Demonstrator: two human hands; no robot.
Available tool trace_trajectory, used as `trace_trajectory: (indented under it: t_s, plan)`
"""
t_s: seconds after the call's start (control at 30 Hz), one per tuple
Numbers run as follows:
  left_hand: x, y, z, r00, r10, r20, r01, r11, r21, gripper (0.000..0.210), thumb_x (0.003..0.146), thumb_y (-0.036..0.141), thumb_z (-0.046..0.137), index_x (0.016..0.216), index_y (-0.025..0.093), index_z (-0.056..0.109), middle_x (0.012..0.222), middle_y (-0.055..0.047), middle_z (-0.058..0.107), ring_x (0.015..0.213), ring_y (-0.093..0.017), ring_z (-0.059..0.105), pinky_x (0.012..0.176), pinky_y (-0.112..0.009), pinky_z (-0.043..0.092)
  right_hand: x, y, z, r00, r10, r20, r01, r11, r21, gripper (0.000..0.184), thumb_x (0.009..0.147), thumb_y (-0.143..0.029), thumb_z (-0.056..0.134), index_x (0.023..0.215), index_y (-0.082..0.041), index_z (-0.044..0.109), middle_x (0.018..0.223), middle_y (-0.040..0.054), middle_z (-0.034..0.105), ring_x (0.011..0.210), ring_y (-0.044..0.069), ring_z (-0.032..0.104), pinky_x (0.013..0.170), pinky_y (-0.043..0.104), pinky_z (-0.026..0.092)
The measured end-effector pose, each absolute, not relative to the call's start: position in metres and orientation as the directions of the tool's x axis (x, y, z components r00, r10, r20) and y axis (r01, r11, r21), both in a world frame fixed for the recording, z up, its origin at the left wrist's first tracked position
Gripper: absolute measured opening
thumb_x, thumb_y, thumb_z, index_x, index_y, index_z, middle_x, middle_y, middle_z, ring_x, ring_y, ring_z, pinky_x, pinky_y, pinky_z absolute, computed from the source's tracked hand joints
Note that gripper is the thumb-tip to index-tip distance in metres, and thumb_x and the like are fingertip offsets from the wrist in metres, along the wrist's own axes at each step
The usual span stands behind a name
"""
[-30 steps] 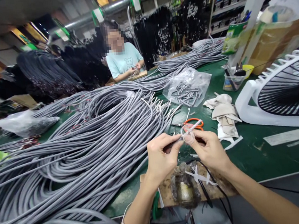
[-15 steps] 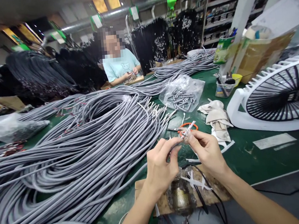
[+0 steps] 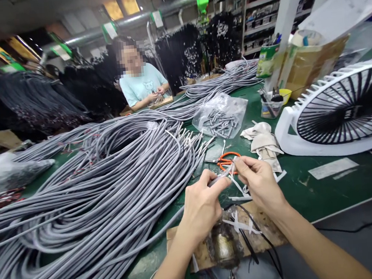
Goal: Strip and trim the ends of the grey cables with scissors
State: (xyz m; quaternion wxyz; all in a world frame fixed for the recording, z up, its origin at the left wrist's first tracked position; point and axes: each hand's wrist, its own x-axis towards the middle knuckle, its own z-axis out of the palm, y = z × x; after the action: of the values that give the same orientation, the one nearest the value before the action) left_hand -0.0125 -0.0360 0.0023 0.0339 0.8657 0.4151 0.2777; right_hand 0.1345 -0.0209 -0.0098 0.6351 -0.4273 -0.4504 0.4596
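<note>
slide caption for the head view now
Left hand holds a gray cable, right hand at its end, beside bundled cables.

This looks like a cable-assembly workshop: great loops of grey cables (image 3: 113, 198) with pale ends spread over much of a long green counter (image 3: 303, 190), beside a clear plastic bag (image 3: 223, 102) of short grey pieces (image 3: 220, 123) and near a pair of orange-handled scissors (image 3: 221, 162). On the far side, a co-worker (image 3: 144, 86) in a light blue T-shirt does small handwork, and behind hang thick curtains of dark cables (image 3: 37, 98). A metal duct (image 3: 136, 18) crosses overhead, and metal shelves (image 3: 262, 1) packed with small goods stand at the back.
</note>
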Motion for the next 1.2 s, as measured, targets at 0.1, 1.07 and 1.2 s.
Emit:
trace_trajectory:
  t_s: [0.1,1.07,1.2]
  plan:
    - [-0.012,-0.034,0.004,0.520,0.714,0.470,0.599,-0.696,0.396,0.038,0.068,-0.004,0.037,0.086,0.021,0.060,0.081,-0.002,0.047,0.063,-0.011,0.044,0.054,-0.022,0.034,0.136,-0.018,-0.007,0.090,0.995,0.045,-0.399,0.078,-0.914,0.037,0.064,-0.045,0.067,0.052,-0.015,0.050,0.049,-0.0056,0.034,0.042,0.003,0.019,0.037,0.019,0.013]
    - [-0.015,-0.036,0.010,0.607,0.691,0.392,0.267,-0.643,0.718,0.034,0.079,0.003,0.036,0.062,0.016,0.064,0.075,-0.004,0.045,0.071,-0.013,0.044,0.062,-0.026,0.034,0.145,-0.016,0.005,0.300,0.897,0.324,-0.010,0.343,-0.939,0.026,0.074,-0.034,0.060,0.058,-0.014,0.057,0.051,-0.0027,0.046,0.045,0.007,0.038,0.039,0.018,0.029]
    - [-0.019,-0.038,0.004,0.578,0.696,0.426,0.058,-0.555,0.830,0.044,0.082,0.009,0.040,0.038,0.011,0.040,0.072,-0.004,0.045,0.063,-0.010,0.045,0.055,-0.025,0.034,0.157,-0.003,0.005,0.561,0.819,0.117,-0.374,0.377,-0.847,0.032,0.069,-0.042,0.066,0.060,-0.017,0.048,0.048,-0.0098,0.029,0.038,0.003,0.020,0.032,0.013,0.016]
